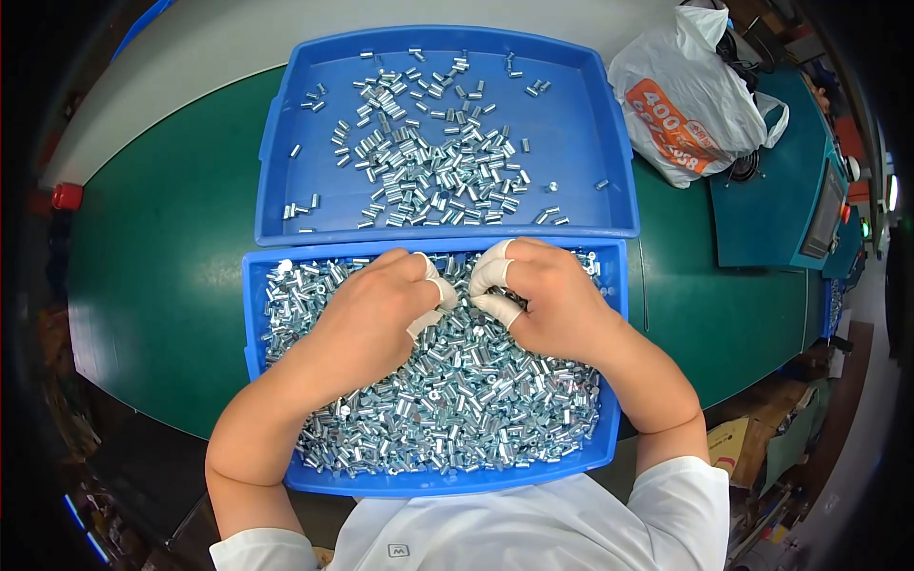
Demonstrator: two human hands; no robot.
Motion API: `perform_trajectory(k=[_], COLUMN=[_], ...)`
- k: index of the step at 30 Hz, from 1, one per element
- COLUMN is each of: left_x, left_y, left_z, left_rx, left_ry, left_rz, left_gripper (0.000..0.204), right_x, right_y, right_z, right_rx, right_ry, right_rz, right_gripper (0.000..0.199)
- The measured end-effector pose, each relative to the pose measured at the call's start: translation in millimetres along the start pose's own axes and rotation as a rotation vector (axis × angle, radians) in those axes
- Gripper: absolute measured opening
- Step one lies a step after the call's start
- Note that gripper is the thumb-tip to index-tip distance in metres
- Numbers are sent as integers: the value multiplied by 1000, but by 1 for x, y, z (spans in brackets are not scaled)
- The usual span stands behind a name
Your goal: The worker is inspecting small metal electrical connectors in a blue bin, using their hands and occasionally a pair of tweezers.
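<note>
While the left hand (386, 295) and right hand (547, 285) curl inward over metal cylinders (466, 404) heaped in the near blue tray (610, 409), their white-sheathed fingertips (491, 274) block the view, so pinching cannot be told. Just beyond the hands lies the far blue tray (571, 124), thinly strewn; beyond their right, a plastic bag (685, 86).

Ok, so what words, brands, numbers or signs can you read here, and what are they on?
White plastic bag: large white print, including numbers, on an orange patch; I won't copy it out.
White shirt: a small dark boxed emblem, not copied either.
Yellow carton panel at right: marking too small to read.
</note>
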State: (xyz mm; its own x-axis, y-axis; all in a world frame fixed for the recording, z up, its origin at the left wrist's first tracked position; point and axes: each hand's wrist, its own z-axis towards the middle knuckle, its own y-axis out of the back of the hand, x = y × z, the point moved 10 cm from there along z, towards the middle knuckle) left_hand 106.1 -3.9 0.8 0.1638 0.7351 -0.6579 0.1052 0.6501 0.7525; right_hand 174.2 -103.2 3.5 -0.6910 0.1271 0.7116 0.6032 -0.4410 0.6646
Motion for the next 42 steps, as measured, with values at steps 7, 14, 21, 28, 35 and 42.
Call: perform_trajectory(k=[7, 14, 21, 28, 35, 42], left_x=[1, -8, -14, 2, -2, 0], left_y=[6, 10, 5, 22, 22, 22], left_z=[-3, -7, -7, -13, -15, -12], left_rx=[-16, -33, -66, -65, -49, -55], left_ry=[3, 18, 31, 110, 137, 164], left_rz=[48, 186, 270, 204, 244, 212], left_gripper=[36, 27, 23, 16, 13, 13], right_x=[-7, -2, 10, 8, 5, 8], right_y=[-1, 2, -8, -10, -8, -8], right_z=[-1, -2, -3, 0, 0, 1], right_rx=[-6, -23, 136, 115, 61, 77], right_ry=[-60, -73, -49, 35, 42, 56], right_rz=[-8, -66, -188, 4, 39, 36], right_gripper=[20, 30, 36, 26, 17, 19])
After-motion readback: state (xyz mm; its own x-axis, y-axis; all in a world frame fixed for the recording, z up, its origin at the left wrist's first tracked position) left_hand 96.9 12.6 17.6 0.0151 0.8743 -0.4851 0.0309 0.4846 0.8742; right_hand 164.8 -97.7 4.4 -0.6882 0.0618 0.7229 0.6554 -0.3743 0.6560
